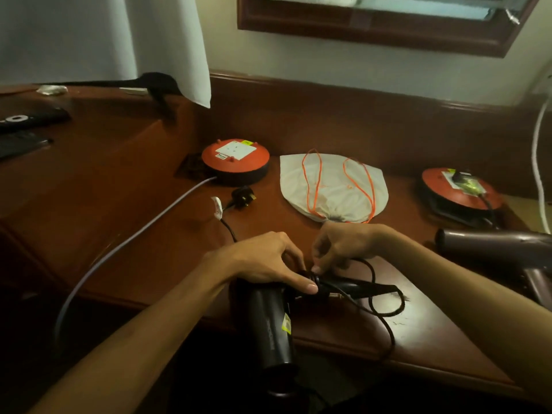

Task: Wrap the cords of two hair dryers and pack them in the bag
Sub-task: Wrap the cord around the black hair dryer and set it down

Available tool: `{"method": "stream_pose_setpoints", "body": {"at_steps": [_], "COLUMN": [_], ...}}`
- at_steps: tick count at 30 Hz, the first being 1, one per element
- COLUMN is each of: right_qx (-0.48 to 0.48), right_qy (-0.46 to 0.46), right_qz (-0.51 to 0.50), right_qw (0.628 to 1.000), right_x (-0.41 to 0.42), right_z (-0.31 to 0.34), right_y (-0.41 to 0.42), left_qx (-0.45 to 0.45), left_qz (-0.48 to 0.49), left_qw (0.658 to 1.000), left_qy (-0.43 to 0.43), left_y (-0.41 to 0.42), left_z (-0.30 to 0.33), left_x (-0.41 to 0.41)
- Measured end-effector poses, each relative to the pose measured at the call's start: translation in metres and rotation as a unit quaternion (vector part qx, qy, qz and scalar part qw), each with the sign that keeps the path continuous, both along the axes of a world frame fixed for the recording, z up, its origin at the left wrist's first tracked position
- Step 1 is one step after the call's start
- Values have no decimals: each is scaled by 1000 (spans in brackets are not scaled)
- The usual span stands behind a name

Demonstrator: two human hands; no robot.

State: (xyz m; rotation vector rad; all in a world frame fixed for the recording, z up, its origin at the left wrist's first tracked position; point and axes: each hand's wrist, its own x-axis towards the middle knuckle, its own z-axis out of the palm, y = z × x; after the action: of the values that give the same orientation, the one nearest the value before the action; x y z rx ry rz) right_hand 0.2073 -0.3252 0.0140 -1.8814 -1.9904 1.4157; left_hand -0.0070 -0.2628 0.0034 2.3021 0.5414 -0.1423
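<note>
A black hair dryer (270,327) lies at the desk's front edge, its barrel pointing toward me. My left hand (268,261) presses down on it where the barrel meets the folded handle (355,286). My right hand (337,249) pinches its black cord (385,315), which loops over the handle and off the edge. The cord's plug (243,197) lies farther back. A second, brown hair dryer (501,249) rests at the right. A white drawstring bag (333,186) with orange cords lies flat behind my hands.
Two red round socket reels sit on the desk, one (236,159) at the middle back and one (461,189) at the right. A pale cable (134,234) runs from the left reel off the front edge. Remote controls (27,118) lie far left.
</note>
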Motion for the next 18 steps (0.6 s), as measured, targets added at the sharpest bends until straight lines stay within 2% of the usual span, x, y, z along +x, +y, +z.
{"method": "stream_pose_setpoints", "body": {"at_steps": [6,11,14,18], "right_qx": [38,9,-24,-111], "right_qy": [-20,-24,-34,13], "right_qz": [-54,-32,23,33], "right_qw": [998,999,999,993], "right_x": [-14,-14,-8,14], "right_z": [20,38,47,48], "right_y": [-8,-23,-31,-38], "left_qx": [105,61,70,102], "left_qz": [1,1,-20,-34], "left_qw": [991,995,993,989], "left_qy": [88,84,92,106], "left_y": [-1,1,-4,-12], "left_z": [4,3,7,12], "left_x": [15,15,12,17]}}
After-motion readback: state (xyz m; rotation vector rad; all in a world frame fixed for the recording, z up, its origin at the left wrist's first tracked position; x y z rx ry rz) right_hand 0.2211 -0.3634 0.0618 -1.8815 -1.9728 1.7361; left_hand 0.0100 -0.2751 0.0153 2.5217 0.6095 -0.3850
